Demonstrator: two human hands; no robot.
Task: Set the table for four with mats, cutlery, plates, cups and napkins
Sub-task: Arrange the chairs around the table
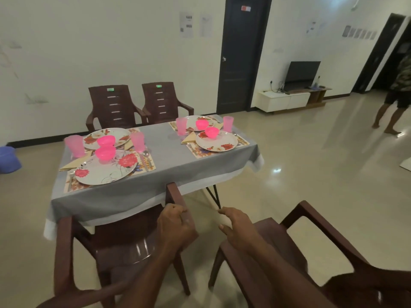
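A table under a grey cloth (160, 178) carries floral mats (146, 165), flowered plates (104, 172), pink bowls (105, 153), pink cups (74, 145), folded napkins (71, 165) and cutlery (145, 160) in two groups, left and back right. My left hand (175, 225) grips the right armrest of a brown chair (124, 247) pushed up to the near side of the table. My right hand (235, 225) rests with loosely curled fingers on the left armrest of a second brown chair (295, 252), which stands apart from the table at the lower right.
Two more brown chairs (138, 105) stand at the far side against the wall. A person (398, 94) stands on the tiled floor at the far right. A TV on a low white cabinet (282, 101), a dark door (242, 54) and a blue tub (9, 160) line the walls.
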